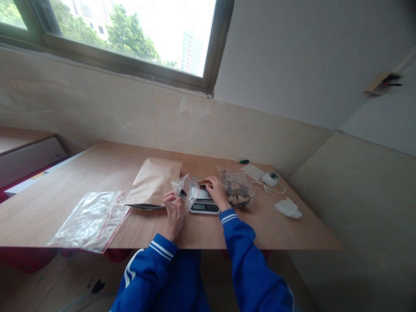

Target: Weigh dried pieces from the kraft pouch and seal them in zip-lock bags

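My left hand is closed on a small clear zip bag with a red seal line; a dark piece lies in it. The bag's mouth faces the digital scale, which stands on the table just right of it. Over the scale's platform, my right hand has its fingers closed on a thin brownish piece, whose kind I cannot make out. Close to the right wrist lies a larger clear zip bag filled with dark and tan pieces.
Left of the scale lies a brown paper pouch, and farther left a stack of clear zip bags overhangs the front edge. At right are a white round camera with its cable, a crumpled tissue, a white card and a green-handled tool.
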Demonstrator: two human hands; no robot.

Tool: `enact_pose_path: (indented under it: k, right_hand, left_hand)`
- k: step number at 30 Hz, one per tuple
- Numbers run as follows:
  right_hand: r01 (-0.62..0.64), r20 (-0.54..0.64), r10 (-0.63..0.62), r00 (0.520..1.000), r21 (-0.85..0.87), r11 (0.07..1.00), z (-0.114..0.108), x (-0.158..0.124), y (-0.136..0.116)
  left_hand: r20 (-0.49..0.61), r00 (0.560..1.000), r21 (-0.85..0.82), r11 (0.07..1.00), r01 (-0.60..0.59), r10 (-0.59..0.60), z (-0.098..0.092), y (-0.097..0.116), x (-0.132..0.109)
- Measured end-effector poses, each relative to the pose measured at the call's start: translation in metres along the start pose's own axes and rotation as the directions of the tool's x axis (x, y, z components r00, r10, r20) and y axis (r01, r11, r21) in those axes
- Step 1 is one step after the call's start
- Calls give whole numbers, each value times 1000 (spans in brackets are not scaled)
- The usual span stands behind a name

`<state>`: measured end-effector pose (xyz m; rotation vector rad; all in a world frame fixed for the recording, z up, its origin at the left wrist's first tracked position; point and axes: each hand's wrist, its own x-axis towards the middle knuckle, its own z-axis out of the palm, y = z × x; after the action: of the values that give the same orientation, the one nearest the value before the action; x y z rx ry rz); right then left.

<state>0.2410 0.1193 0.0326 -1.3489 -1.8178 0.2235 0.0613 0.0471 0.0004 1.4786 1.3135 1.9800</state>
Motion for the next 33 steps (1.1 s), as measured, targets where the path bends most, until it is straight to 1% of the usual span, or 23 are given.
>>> enact_pose_path:
  k: [6,8,10,12,13,14,16,18,19,21,23,24,25,27,29,30,31,33]
  right_hand:
    - [-54,-127,74,989,150,987,-14,1,-8]
    - [-85,-159,121,980,217,972,-19,0,-12]
    - [-142,-160,206,965,343,928,-24,-1,-20]
    - [-186,-116,277,954,496,848,-29,-2,-33]
    - [-199,-80,293,953,566,800,-30,-3,-41]
    - [-207,-38,293,955,623,755,-31,-4,-51]
    - [-219,52,255,966,691,689,-32,-6,-71]
    - [-227,131,191,973,703,674,-30,-8,-91]
    - [-225,161,158,974,688,690,-29,-9,-100]
    - [-193,190,93,977,625,757,-26,-12,-114]
    - [-138,193,34,981,556,820,-24,-13,-123]
    - [-108,178,13,984,536,838,-23,-13,-124]
    - [-82,143,7,990,525,847,-22,-12,-123]
    - [-48,13,48,999,506,861,-21,-8,-112]
    - [-49,-142,124,982,440,897,-18,-2,-90]
    - [-70,-191,153,970,383,921,-16,1,-77]
    - [-96,-204,168,965,319,943,-13,4,-63]
    - [-138,-153,160,975,148,979,-6,7,-37]
  left_hand:
    - [10,1000,4,1000,-12,12,0,-2,0]
    - [10,1000,7,1000,-13,13,0,-2,0]
    - [7,1000,1,1000,-11,11,1,-2,0]
    - [1,1000,-9,1000,-6,6,1,-1,0]
    - [0,1000,-13,1000,-1,1,1,-1,0]
    - [4,1000,-15,1000,4,-4,2,-1,0]
    - [12,1000,-16,1000,11,-10,2,-2,0]
    - [21,1000,-13,1000,15,-15,1,-3,-1]
    - [27,1000,-11,1000,16,-16,1,-4,-1]
    - [41,999,-6,1000,9,-9,0,-5,-1]
    - [44,999,-5,1000,-8,8,0,-6,-1]
    - [37,999,-5,1000,-17,18,1,-6,-1]
    - [29,999,-6,1000,-23,23,1,-6,-1]
    - [21,999,-10,1000,-25,25,1,-6,0]
    - [26,999,-19,1000,-19,19,2,-5,0]
    - [29,999,-24,1000,-14,15,1,-5,0]
    - [34,999,-28,1000,-9,10,1,-4,0]
    - [47,999,-31,1000,0,2,1,-3,0]
